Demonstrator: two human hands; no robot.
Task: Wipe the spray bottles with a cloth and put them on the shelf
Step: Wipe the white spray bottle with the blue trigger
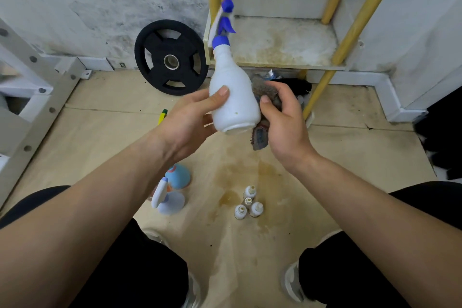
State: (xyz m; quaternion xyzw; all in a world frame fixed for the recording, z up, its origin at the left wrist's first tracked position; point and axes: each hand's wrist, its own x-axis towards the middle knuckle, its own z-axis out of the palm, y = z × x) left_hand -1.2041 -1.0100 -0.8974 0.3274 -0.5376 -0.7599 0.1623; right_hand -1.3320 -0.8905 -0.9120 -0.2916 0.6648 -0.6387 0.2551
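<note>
My left hand (190, 117) grips a white spray bottle (233, 92) with a blue trigger head, held up and tilted slightly, its base toward me. Against the bottle's right side my right hand (282, 120) holds a grey cloth (265, 92); a corner of the cloth hangs below the hand. Behind the bottle stands the shelf (282, 42), a stained pale board on yellow posts. Two more spray bottles (166, 197) stand on the floor near my left knee, one light blue and one white and lilac.
Several small white dropper bottles (248, 204) stand on the stained wooden floor between my knees. A black weight plate (171, 57) leans against the wall at the left of the shelf. A white metal frame (30, 97) fills the left side. Dark items lie under the shelf.
</note>
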